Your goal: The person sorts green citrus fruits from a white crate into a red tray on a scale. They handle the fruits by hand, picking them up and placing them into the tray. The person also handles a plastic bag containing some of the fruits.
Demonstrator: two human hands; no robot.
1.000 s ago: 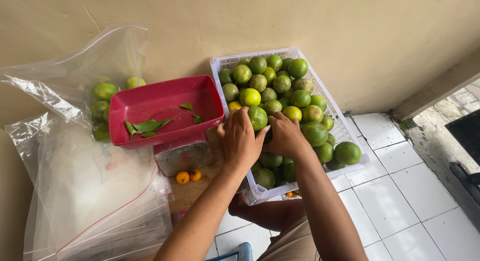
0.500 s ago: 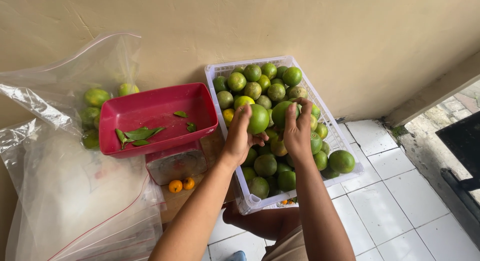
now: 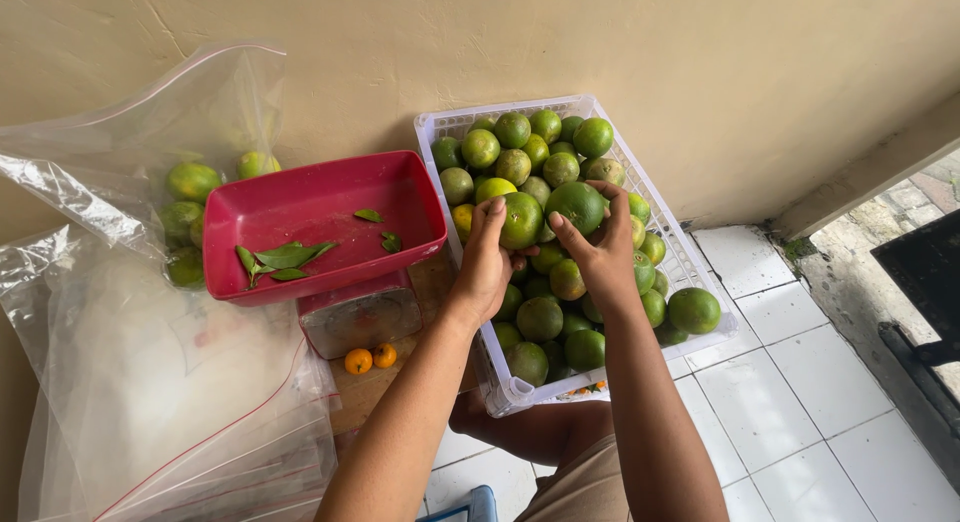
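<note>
Fingers (image 3: 495, 222) of each hand now clamp a separate green citrus (image 3: 522, 220); before, only the left did.

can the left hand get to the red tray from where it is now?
Probably yes. The left hand holds a green citrus fruit over the white crate, and the red tray sits right beside it with its open top unobstructed. Only leaves lie inside.

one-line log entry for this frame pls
left hand: holds green orange | right hand: holds second green orange | over white crate | red tray: leaves
</note>
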